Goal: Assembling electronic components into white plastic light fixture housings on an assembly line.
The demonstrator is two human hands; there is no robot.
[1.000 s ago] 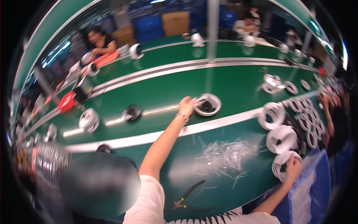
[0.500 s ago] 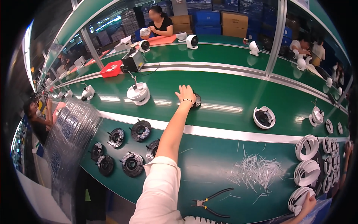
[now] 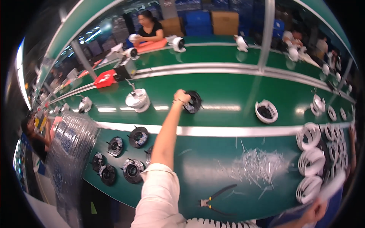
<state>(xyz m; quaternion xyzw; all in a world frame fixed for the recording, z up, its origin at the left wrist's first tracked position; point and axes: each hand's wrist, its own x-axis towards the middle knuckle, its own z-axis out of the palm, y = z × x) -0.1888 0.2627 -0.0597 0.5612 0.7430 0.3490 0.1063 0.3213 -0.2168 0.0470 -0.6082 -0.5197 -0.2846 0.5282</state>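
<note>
My left hand reaches out over the green conveyor belt. Its fingers are closed on the near-left edge of a round black plastic base, which is tilted up. At the lower right, my right hand grips a white plastic ring, smeared by motion, so its exact shape is unclear. Stacks of white rings stand just left of it. Several more round black bases, among them one with wires on it, lie on the table left of my left forearm.
Cutting pliers lie on the green table near me, below a loose heap of clear plastic strips. White housings and a white bowl stand on the belt. Stacked clear trays flank the left edge. Co-workers sit beyond.
My left hand, spread over the black base before, now grips it and has tipped it up. My right hand has moved away from the ring stacks with a white ring. The whole view has shifted slightly.
</note>
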